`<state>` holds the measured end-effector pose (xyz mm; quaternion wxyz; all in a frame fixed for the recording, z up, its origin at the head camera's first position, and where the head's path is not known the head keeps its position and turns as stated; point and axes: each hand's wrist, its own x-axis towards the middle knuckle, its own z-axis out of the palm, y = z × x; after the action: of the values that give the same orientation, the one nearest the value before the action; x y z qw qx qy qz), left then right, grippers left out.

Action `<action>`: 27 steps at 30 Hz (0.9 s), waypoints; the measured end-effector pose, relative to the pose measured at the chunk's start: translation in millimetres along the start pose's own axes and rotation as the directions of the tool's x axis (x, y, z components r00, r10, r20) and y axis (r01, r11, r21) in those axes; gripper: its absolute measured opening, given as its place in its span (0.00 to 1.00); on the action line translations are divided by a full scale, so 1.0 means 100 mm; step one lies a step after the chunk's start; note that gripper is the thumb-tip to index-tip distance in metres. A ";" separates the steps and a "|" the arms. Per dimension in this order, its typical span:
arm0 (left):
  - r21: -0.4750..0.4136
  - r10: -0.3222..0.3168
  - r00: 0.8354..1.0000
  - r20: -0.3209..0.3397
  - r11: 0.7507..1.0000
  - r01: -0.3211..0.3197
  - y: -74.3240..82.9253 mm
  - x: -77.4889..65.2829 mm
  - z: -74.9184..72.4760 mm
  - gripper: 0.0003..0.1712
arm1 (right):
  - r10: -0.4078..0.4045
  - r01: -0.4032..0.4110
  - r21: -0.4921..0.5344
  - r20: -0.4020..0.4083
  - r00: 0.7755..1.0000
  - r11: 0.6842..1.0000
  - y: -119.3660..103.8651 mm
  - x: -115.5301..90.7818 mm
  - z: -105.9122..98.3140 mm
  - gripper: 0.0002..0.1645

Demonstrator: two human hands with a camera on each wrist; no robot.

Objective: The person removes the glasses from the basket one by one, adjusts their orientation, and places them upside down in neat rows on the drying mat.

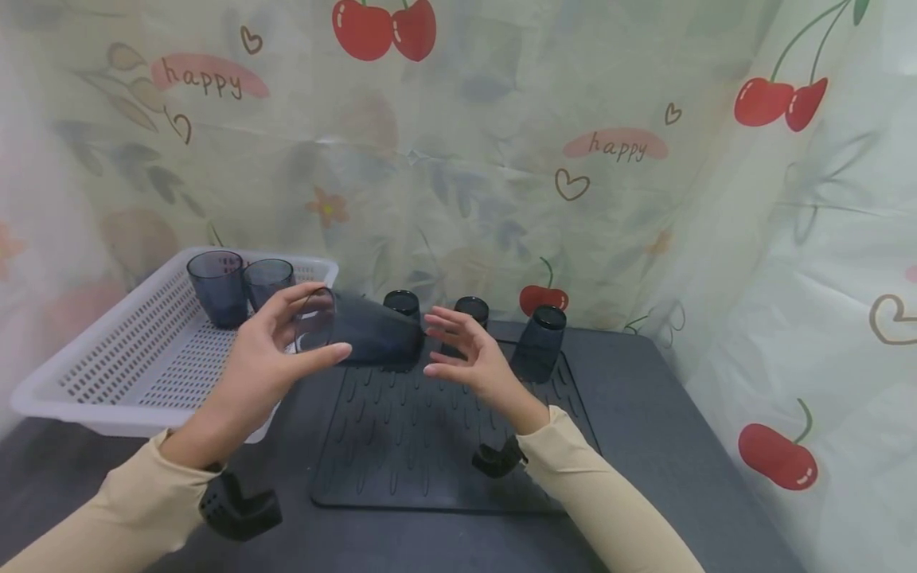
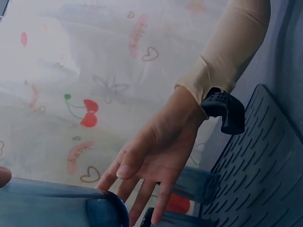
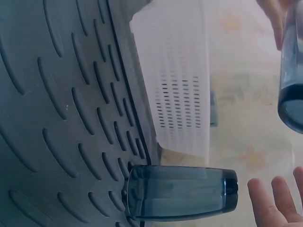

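In the head view my left hand (image 1: pixel 258 350) grips a tinted drinking glass (image 1: pixel 376 333) near its rim, thumb on the near side and fingers beyond. The glass lies nearly sideways in the air over the black ridged drying mat (image 1: pixel 401 446), its thick base pointing right. Beside that base is my right hand (image 1: pixel 478 362), fingers spread and nothing in its grasp. In the left wrist view its fingers extend past the base of the glass. Three similar glasses stand upside down on the mat: one at back left (image 1: pixel 401 301), one at back middle (image 1: pixel 473 307), one at right (image 1: pixel 539 346).
A white perforated basket (image 1: pixel 93 410) stands on the left of the dark table (image 1: pixel 666 446), holding a larger-looking glass (image 1: pixel 217 290) and another glass (image 1: pixel 267 278), both rim up. A patterned curtain (image 1: pixel 458 199) hangs behind the table and along its sides.
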<state>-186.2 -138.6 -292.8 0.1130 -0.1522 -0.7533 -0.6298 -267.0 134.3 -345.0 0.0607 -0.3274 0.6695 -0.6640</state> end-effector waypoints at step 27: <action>-0.028 -0.001 0.998 0.057 1.000 0.002 -0.05 -0.03 0.25 0.41 | 0.015 -0.014 -0.013 0.059 0.998 1.000 0.07 -0.09 0.07 0.49</action>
<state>-184.6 -114.9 -303.0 0.0887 -0.1711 -0.7475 -0.6357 -259.0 132.6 -354.9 0.0830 -0.3426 0.6740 -0.6493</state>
